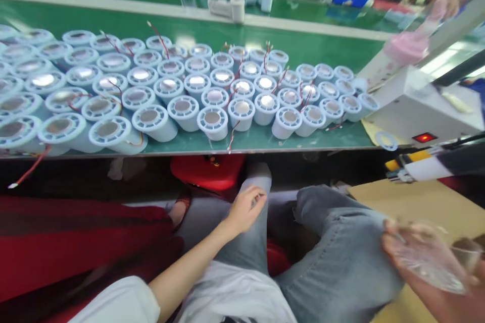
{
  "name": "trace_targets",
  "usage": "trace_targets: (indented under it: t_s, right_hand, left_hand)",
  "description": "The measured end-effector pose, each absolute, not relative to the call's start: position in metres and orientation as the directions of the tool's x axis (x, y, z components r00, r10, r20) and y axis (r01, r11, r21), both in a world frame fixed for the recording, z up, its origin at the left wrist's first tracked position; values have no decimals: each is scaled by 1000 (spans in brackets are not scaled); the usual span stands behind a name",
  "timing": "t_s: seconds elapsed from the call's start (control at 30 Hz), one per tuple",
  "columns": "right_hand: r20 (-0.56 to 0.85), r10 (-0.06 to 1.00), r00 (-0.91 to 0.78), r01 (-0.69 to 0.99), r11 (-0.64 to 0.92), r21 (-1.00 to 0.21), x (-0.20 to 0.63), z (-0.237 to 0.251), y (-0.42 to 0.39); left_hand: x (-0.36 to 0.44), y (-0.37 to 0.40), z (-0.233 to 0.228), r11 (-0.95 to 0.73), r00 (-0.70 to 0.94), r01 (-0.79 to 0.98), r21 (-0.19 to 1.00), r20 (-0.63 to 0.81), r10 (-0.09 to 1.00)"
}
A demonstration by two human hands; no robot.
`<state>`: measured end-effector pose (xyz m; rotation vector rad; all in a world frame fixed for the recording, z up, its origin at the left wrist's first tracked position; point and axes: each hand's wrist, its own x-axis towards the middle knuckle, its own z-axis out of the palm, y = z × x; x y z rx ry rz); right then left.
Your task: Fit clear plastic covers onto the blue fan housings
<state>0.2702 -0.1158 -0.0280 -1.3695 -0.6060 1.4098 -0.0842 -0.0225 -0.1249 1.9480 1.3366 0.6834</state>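
I am looking down from the head camera, and the left hand [246, 207] is resting on the left knee of the grey jeans [341, 257], fingers loosely curled and holding nothing. The right hand [424, 257] is low at the right edge, over the right thigh, and it is blurred. It is closing around something clear and crinkled, which I am judging to be a thin plastic bag [432, 262]; I cannot tell more than that.

Up on the green bench [265, 136] many white round housings [212, 121] are standing packed together in rows, each with a shiny disc in the top, some with thin red and white wires [232, 136] sticking up or hanging over the front edge. A white machine [417, 106] with a lit red switch [424, 137] is sitting at the right end of the bench.

What is worrying me: the front row is standing very near the bench edge, and one wire is hanging over it. I think a sleeve or a rising hand could catch such a wire and pull a housing down. The clear plastic also looks slippery, so I think the blurred right hand could lose it.

I am finding no brand, label or writing that can be read; everything far away is too blurred.
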Motion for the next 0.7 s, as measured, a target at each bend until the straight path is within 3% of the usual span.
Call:
trace_targets:
  t_s: [0.13,0.23,0.3,0.37,0.53,0.7]
  right_hand:
    - [-337,939,-71,-301,-342,-890,205,-19,-76]
    - [-211,936,-282,-193,-270,-943,179,-21,-56]
    - [-173,920,-352,-141,-235,-962,168,-19,-53]
    - [-158,915,-371,-114,-214,-970,161,-17,-56]
    - [-146,927,-345,-88,-187,-978,162,-17,-66]
    - [-155,936,-317,-89,-192,-977,173,-17,-65]
  left_hand:
    - [-91,12,-37,-356,248,639,682,255,935]
    - [-81,46,12,-416,248,812,408,405,880]
    - [-70,71,29,-394,282,893,217,411,867]
    - [-59,93,36,-381,320,919,102,371,872]
    - [-47,120,31,-434,399,901,28,343,850]
    - [-51,118,28,-476,428,876,77,333,841]
